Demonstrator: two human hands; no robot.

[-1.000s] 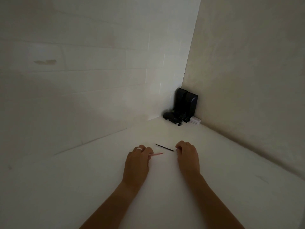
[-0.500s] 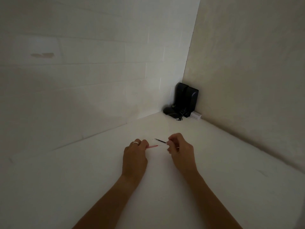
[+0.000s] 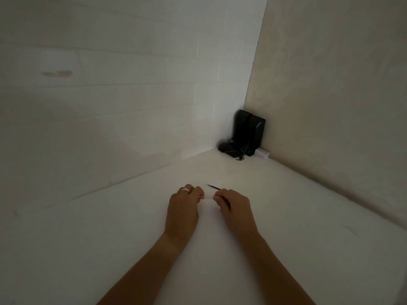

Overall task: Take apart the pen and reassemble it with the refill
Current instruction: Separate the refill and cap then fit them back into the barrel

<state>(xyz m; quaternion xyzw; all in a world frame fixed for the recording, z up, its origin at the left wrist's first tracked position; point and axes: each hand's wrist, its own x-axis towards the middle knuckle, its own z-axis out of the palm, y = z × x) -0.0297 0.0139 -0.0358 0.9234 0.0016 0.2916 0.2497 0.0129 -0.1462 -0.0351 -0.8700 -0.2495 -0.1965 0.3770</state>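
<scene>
My left hand (image 3: 184, 208), with a ring on one finger, pinches one end of a thin pink pen barrel (image 3: 207, 197) just above the white table (image 3: 286, 249). My right hand (image 3: 234, 209) is closed, and its fingertips meet the barrel's other end. A thin black refill (image 3: 213, 187) sticks out up and to the left from the right hand's fingers. Its far end is hidden in the hand. The hands are a short gap apart, with the barrel bridging them.
A black device (image 3: 248, 134) with a cable and a small white box (image 3: 262, 154) stand in the far corner where the two walls meet. White walls close in on the table at the left and right.
My right hand closed on the black refill that lay on the table and moved left to the pink barrel's end. My left hand kept holding the barrel.
</scene>
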